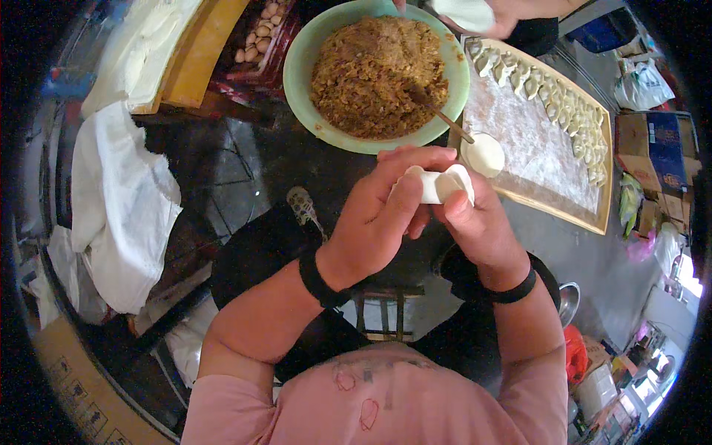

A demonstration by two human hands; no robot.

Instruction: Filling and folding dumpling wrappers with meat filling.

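Note:
My left hand [384, 206] and my right hand [473, 217] hold a white dumpling wrapper [434, 188] between them, its edges folded up and pinched by the thumbs. Whether filling lies inside is hidden. Just beyond the hands stands a pale green bowl [303, 105] heaped with brown minced filling [378, 78]. A thin stick or spoon handle [445, 118] leans out of the filling over the bowl's rim. A round white wrapper or stack of wrappers [484, 156] lies right behind my right hand, on the corner of a floured wooden tray [523, 136]. Rows of folded dumplings [562, 105] line its far side.
Another person's hand [503, 19] is at the top, near a white round thing [467, 12]. A crate of eggs [261, 36] and a wooden board with pale dough or cloth [206, 50] stand at upper left. White cloth [125, 211] hangs at left; cardboard boxes [656, 150] stand at right.

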